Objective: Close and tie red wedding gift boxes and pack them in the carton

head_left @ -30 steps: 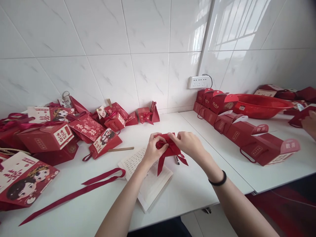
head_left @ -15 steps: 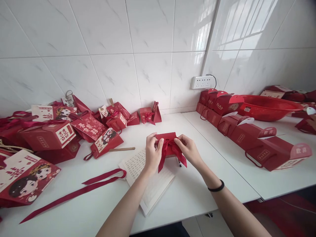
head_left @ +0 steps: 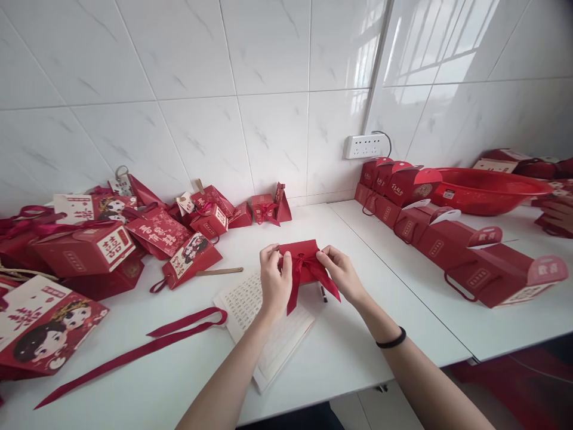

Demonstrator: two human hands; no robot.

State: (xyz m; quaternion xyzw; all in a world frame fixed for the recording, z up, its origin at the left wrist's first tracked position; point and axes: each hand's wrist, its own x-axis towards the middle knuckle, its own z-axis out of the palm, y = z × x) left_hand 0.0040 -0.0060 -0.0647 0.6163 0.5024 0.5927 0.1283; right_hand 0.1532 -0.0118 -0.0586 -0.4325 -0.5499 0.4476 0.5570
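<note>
A small red gift box (head_left: 299,246) is held up above the table, with a red ribbon bow (head_left: 307,267) tied on its front and two tails hanging down. My left hand (head_left: 274,280) grips the box's left side, thumb on the front. At the upper right corner, my right hand (head_left: 344,272) has thumb and forefinger closed on the box edge beside the bow; whether ribbon is pinched there too is hidden. Beneath my left hand lies an open handwritten notebook (head_left: 286,343). A dark pen (head_left: 324,294) pokes out below the box.
Red gift boxes (head_left: 85,248) are heaped at the left. A loose red ribbon (head_left: 129,356) and a thin brown stick (head_left: 219,271) lie nearby. Open boxes (head_left: 447,254) line the right, before a red basin (head_left: 487,194). Another person's hand (head_left: 559,212) appears far right.
My right fingers have shifted slightly off the bow toward the box's corner, and the bow's front shows more fully. Another person's hand has come into view at the far right.
</note>
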